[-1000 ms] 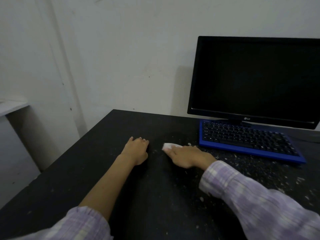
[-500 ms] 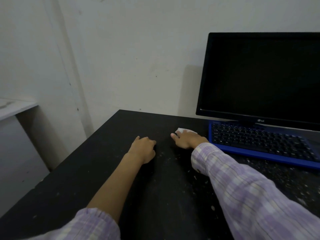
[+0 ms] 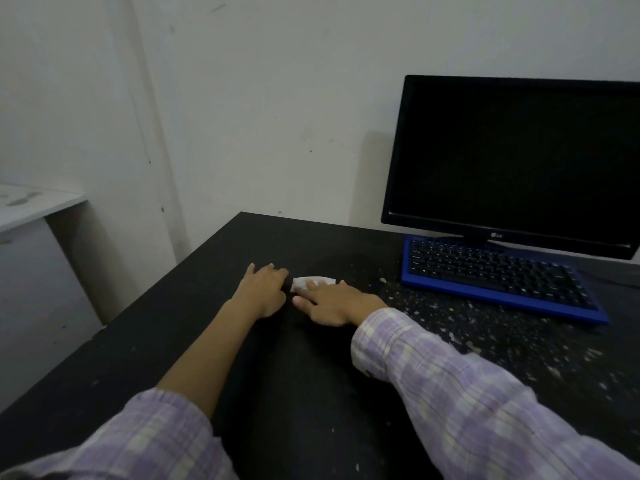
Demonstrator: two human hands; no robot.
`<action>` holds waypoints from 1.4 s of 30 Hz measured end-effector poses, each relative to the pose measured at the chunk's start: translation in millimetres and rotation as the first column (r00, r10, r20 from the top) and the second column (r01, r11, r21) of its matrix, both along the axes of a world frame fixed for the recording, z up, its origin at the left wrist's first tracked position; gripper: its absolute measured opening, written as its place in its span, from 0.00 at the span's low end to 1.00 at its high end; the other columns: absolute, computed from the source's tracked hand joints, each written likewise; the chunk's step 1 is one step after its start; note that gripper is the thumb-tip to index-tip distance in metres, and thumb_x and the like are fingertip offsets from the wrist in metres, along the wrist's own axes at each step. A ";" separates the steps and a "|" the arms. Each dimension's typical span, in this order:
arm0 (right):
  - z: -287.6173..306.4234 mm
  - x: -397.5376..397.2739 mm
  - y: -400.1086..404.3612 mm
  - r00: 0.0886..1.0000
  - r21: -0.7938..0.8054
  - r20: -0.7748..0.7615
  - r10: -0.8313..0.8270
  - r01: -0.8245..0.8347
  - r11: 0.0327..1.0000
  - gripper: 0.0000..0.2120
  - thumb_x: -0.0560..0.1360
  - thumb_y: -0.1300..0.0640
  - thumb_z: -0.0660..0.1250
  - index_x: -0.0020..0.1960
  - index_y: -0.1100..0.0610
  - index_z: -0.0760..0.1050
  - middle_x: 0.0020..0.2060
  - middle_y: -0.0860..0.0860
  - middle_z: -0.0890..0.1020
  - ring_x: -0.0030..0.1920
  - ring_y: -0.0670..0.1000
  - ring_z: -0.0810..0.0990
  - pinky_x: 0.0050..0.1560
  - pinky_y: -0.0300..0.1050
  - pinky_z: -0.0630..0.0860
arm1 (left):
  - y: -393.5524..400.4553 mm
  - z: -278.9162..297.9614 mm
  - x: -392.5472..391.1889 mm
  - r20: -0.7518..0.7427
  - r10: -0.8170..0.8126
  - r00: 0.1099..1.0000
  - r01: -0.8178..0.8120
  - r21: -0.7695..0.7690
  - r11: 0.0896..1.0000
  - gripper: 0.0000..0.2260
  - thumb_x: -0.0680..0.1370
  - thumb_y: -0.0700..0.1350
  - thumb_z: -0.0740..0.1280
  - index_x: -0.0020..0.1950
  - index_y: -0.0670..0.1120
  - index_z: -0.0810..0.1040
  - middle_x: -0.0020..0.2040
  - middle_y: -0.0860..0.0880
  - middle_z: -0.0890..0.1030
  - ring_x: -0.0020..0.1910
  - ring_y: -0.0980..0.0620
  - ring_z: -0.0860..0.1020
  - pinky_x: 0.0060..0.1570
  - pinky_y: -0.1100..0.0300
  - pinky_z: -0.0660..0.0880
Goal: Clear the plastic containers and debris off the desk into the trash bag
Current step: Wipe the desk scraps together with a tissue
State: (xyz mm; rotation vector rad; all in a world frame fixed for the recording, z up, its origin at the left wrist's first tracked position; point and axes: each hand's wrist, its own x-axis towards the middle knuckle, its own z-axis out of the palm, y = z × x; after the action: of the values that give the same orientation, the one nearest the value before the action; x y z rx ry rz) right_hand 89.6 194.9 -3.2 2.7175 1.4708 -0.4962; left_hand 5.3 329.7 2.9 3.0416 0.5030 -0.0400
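I see both hands laid on the black tabletop, close together near its middle. The left hand rests palm down, its grip loosely curled and clamped on nothing. The right hand lies flat, fingers spread and pressing down on a small white wad — paper or cloth, I cannot tell which — that pokes out past the fingertips on the far side. Pale debris specks litter the tabletop to the right of the hands, thickest in front of the blue keyboard. A dark monitor stands just behind the keyboard, against the wall — far right.
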 end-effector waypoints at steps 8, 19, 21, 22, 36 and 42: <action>0.0 -68.8 -35.9 0.995 -0.023 0.021 0.093 -0.093 0.995 0.26 0.80 0.39 0.41 0.77 0.44 0.48 0.78 0.50 0.48 0.77 0.55 0.49 0.73 0.61 0.42 | -14.2 -4.8 -74.4 -0.025 0.019 1.000 -0.019 0.008 1.000 0.25 0.78 0.42 0.57 0.76 0.45 0.58 0.76 0.46 0.60 0.77 0.48 0.51 0.74 0.45 0.46; 6.6 -155.4 -115.0 0.978 0.033 -0.003 0.211 -0.210 0.977 0.25 0.81 0.41 0.42 0.77 0.44 0.49 0.78 0.48 0.49 0.77 0.51 0.49 0.72 0.62 0.41 | -59.9 1.3 -108.9 0.004 -0.056 0.998 0.055 0.032 0.998 0.25 0.78 0.40 0.57 0.76 0.45 0.58 0.76 0.47 0.60 0.77 0.48 0.52 0.74 0.44 0.46; 3.2 -165.6 -138.6 0.976 0.052 -0.010 0.216 -0.215 0.975 0.24 0.81 0.41 0.42 0.76 0.43 0.49 0.77 0.46 0.49 0.77 0.48 0.48 0.72 0.62 0.40 | -74.0 -1.2 -108.3 0.000 -0.095 0.995 0.095 0.038 0.995 0.25 0.79 0.41 0.56 0.76 0.45 0.58 0.77 0.47 0.59 0.77 0.49 0.52 0.75 0.44 0.46; 0.6 -169.0 -150.2 0.978 0.059 -0.012 0.208 -0.207 0.976 0.24 0.81 0.41 0.42 0.76 0.42 0.49 0.77 0.45 0.49 0.77 0.47 0.48 0.72 0.61 0.39 | -79.9 -2.5 -107.7 0.000 -0.112 0.994 0.112 0.047 0.993 0.24 0.79 0.41 0.56 0.76 0.45 0.58 0.77 0.47 0.59 0.77 0.49 0.51 0.75 0.44 0.46; -3.5 -192.2 -203.9 0.999 0.158 0.045 0.003 -0.010 0.987 0.23 0.82 0.44 0.43 0.76 0.45 0.54 0.77 0.46 0.54 0.77 0.47 0.49 0.72 0.65 0.40 | -146.7 -6.2 -71.6 0.024 -0.347 0.937 0.344 0.085 0.935 0.20 0.82 0.45 0.52 0.75 0.45 0.60 0.76 0.48 0.61 0.77 0.49 0.52 0.74 0.45 0.46; -1.8 -201.1 -262.7 0.982 0.100 0.066 -0.179 0.172 0.980 0.23 0.80 0.40 0.42 0.75 0.39 0.51 0.76 0.41 0.54 0.76 0.45 0.54 0.73 0.60 0.41 | -163.9 -13.0 -51.5 0.004 -0.394 0.919 0.393 0.058 0.918 0.21 0.82 0.45 0.51 0.76 0.45 0.59 0.76 0.48 0.60 0.77 0.49 0.51 0.74 0.44 0.46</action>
State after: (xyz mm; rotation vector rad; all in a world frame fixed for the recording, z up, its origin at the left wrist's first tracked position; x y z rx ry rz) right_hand -111.6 -67.8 -5.1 2.9207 1.2754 -0.3322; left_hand -46.2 165.8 -10.1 3.1401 -0.1210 -0.0193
